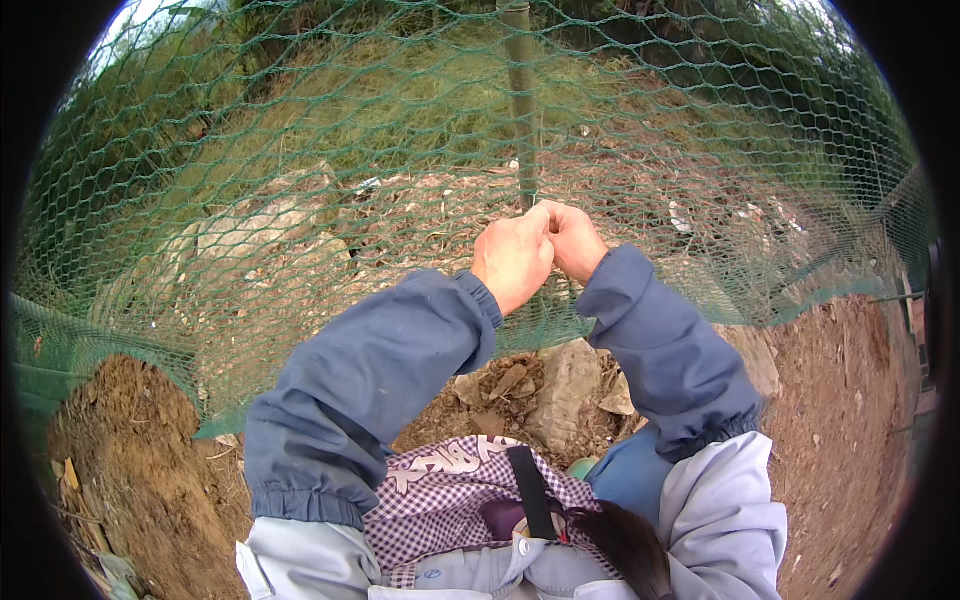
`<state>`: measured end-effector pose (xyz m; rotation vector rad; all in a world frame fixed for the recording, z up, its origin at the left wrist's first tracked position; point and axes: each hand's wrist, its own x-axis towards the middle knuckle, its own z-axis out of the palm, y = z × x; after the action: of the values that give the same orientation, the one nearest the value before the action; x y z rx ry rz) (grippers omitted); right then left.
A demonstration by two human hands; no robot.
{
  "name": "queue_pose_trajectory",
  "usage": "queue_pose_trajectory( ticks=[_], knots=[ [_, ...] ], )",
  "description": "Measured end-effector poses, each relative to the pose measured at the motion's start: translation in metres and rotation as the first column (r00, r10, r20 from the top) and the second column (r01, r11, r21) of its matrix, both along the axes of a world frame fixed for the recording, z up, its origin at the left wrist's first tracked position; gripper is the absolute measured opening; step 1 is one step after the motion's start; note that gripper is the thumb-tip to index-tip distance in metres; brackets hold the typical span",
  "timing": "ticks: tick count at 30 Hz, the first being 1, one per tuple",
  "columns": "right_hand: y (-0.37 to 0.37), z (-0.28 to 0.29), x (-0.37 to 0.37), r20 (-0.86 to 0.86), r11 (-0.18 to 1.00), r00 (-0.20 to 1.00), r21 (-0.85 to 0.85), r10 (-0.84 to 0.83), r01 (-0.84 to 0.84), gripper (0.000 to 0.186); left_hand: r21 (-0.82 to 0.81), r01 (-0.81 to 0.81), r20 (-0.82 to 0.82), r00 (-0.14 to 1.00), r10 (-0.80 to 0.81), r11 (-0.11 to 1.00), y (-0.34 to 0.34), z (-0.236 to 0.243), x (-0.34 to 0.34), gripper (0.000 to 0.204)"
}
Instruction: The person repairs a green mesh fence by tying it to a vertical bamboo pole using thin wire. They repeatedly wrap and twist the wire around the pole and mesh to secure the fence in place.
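Note:
A green mesh net (400,130) stretches across the view in front of me. Behind its mesh, or against it, stands an upright greenish pole (522,90) that looks like bamboo. My left hand (514,262) and my right hand (575,240) meet at the lower visible part of this pole. Both hands are closed, thumbs and fingers pinched together at the net. Whatever lies between the fingertips is too small and too hidden to name. Dark blue sleeve covers (375,350) wrap both forearms.
Below the net's lower edge lie rocks (565,395) and loose brown soil (160,450). Beyond the mesh are a large pale boulder (265,215), stony ground and tall grass (400,85). A checked purple apron (440,500) and dark hair (625,540) hang close to my body.

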<state>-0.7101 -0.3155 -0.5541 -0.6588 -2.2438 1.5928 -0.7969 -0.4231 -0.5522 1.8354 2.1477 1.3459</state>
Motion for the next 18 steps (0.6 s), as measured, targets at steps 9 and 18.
queue_pose_trajectory(
  ticks=[9,18],
  knots=[
    [0.038,-0.014,0.010,-0.054,0.926,0.994,-0.361,0.092,-0.105,0.026,-0.315,-0.068,-0.240,0.971,-0.010,0.947,-0.008,-0.025,0.019,0.034],
    [0.061,-0.037,0.009,-0.181,0.596,0.982,-0.784,0.046,-0.172,0.012,-0.412,0.119,0.592,0.789,0.166,0.903,0.006,-0.011,-0.011,0.030]
  ],
)
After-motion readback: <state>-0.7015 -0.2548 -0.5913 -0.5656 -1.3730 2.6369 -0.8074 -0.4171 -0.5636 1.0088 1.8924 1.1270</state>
